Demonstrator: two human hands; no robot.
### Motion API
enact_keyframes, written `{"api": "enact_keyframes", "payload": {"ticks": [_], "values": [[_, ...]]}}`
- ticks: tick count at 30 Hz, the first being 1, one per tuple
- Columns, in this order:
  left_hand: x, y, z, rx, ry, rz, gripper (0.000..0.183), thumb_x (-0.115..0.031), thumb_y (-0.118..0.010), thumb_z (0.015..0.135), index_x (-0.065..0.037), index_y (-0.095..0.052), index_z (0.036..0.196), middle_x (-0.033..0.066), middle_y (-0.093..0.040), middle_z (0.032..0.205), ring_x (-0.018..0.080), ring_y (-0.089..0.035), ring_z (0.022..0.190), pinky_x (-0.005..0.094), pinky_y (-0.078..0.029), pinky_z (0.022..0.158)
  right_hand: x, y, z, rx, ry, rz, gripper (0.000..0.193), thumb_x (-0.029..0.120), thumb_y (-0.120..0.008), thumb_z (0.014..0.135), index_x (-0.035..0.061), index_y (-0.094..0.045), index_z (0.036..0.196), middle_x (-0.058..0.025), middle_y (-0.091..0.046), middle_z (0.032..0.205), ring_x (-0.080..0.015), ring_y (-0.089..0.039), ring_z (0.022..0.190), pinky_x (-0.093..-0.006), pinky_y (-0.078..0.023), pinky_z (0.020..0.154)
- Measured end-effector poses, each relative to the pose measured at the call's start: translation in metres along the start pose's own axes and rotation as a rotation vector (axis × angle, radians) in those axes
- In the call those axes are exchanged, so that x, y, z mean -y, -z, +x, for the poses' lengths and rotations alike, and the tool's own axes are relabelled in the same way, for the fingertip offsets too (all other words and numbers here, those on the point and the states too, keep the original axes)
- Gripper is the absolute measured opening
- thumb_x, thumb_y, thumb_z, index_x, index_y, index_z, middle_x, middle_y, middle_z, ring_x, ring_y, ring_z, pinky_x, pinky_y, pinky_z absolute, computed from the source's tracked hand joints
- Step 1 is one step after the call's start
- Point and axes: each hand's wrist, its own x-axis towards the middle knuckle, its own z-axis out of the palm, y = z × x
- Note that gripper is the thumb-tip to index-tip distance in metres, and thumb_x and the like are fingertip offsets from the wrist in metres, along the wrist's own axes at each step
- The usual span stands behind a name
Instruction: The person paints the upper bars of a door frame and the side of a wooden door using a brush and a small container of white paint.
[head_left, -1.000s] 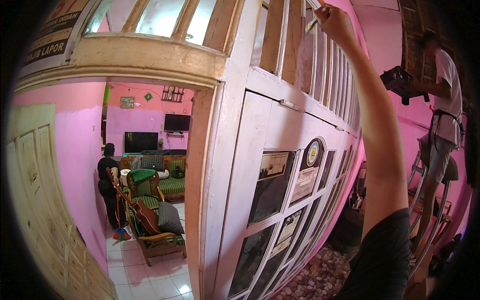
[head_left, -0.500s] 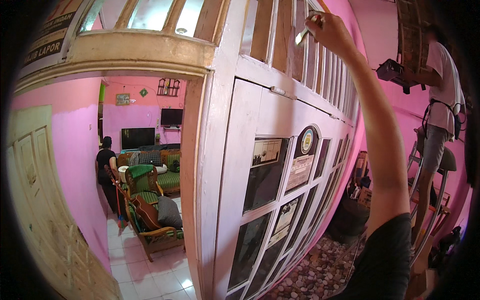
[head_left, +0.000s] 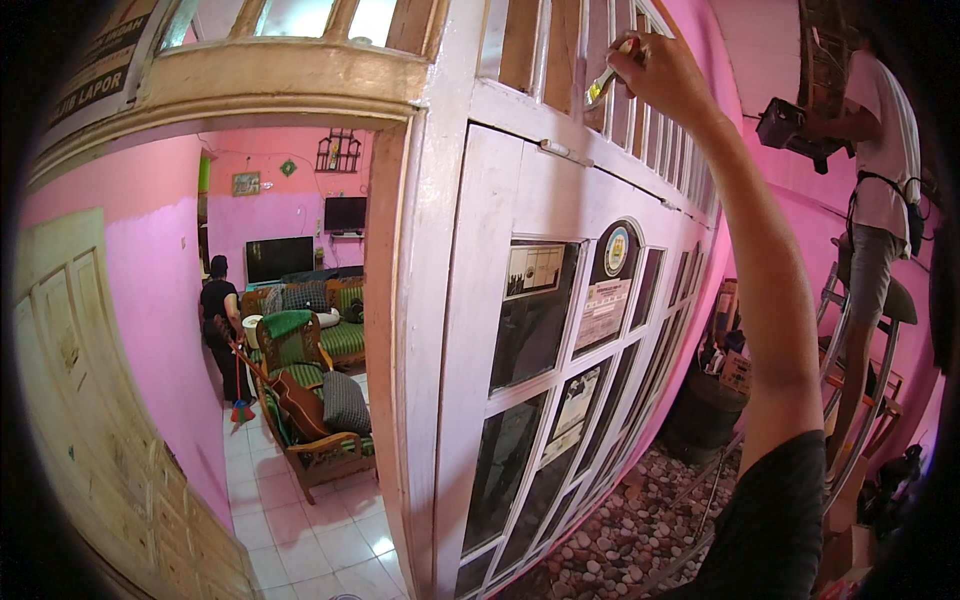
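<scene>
We are gripping a paintbrush [head_left: 603, 80] in our raised right hand [head_left: 655, 72], its bristles pointing down and left at the wooden slats [head_left: 562, 60] above the white door [head_left: 488, 250]. Our fingers are hiding much of its handle, and we cannot tell whether the bristles are touching wood. The upper edge is cutting off the slats. Our left hand is lying outside the view, its state unknown. The doorpost [head_left: 395, 300] is hiding the green-striped sofa's [head_left: 345, 342] right end.

You are facing wooden slats [head_left: 563, 55] and a glossy post [head_left: 452, 75]; the left wooden door [head_left: 80, 390] is looking matt, far tiles [head_left: 342, 545] shiny.
</scene>
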Motion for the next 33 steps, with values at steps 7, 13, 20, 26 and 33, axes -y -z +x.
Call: {"api": "enact_keyframes", "payload": {"ticks": [7,13,20,26,33], "values": [[0.002,-0.002,-0.007,-0.003,-0.009,-0.008,0.061,-0.017,-0.085,0.083,0.002,-0.055,0.133,0.0143,-0.065,0.119,0.0232,-0.063,0.108,0.0358,-0.051,0.094,-0.006,0.001,0.001,-0.053,0.037,-0.021,0.021,0.022,-0.066,0.095,0.0023,-0.071,0.1,-0.0116,-0.069,0.071,-0.0191,-0.068,0.061,-0.0352,-0.054,0.063],[0.011,-0.008,-0.009,0.0,-0.021,0.008,0.063,-0.02,-0.086,0.082,0.002,-0.055,0.133,0.0149,-0.066,0.119,0.0238,-0.063,0.108,0.0365,-0.051,0.094,-0.005,0.009,-0.003,-0.092,-0.055,-0.013,0.03,0.03,-0.066,0.092,0.0004,-0.071,0.095,-0.0204,-0.072,0.078,-0.0375,-0.069,0.07,-0.0454,-0.054,0.071],[0.002,-0.008,-0.012,0.0,-0.019,0.053,0.065,-0.023,-0.086,0.082,0.002,-0.055,0.134,0.0162,-0.066,0.119,0.0261,-0.063,0.109,0.0372,-0.051,0.094,0.002,0.015,-0.024,-0.154,-0.052,0.034,0.024,0.023,-0.063,0.097,0.0001,-0.07,0.096,-0.0069,-0.064,0.065,-0.0122,-0.061,0.056,-0.0297,-0.049,0.057],[-0.01,-0.01,-0.011,-0.007,-0.008,0.07,0.064,-0.022,-0.086,0.083,0.001,-0.055,0.134,0.0158,-0.065,0.119,0.0256,-0.063,0.109,0.037,-0.05,0.095,0.008,0.011,-0.04,-0.144,0.041,0.057,0.022,0.022,-0.064,0.097,0.0004,-0.07,0.1,-0.005,-0.064,0.067,-0.0105,-0.06,0.056,-0.029,-0.048,0.056],[-0.007,-0.014,-0.012,-0.017,-0.043,0.031,0.063,-0.02,-0.085,0.083,0.001,-0.055,0.134,0.0147,-0.066,0.119,0.0243,-0.063,0.109,0.0365,-0.05,0.095,0.008,-0.006,-0.041,-0.098,0.058,0.124,0.02,0.02,-0.065,0.097,0.0017,-0.07,0.1,-0.0052,-0.062,0.065,-0.0116,-0.059,0.056,-0.0301,-0.048,0.057]]}}
